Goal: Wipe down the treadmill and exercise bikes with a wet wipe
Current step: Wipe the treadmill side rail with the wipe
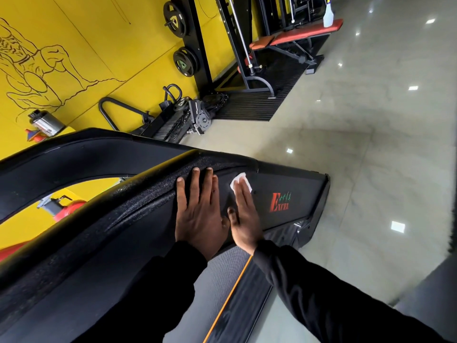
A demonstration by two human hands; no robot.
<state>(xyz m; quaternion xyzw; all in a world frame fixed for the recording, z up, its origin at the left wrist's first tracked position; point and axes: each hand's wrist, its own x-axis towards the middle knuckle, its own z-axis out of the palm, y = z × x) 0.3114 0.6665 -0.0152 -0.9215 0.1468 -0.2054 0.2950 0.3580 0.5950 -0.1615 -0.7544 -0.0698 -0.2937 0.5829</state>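
A black treadmill (284,184) fills the lower left of the head view, its motor cover bearing a red logo and its grey belt showing lower down. My left hand (199,211) lies flat with fingers spread on the textured black cover. Beside it, my right hand (243,214) presses flat on a white wet wipe (238,180), whose edge shows beyond the fingertips on the cover. Both arms wear black sleeves.
A yellow wall with a line drawing stands at the left. Weight plates (174,18) on a black rack, a red bench (296,35) with a spray bottle (329,16), and loose gear by the wall lie beyond. Glossy tiled floor (371,120) spreads to the right.
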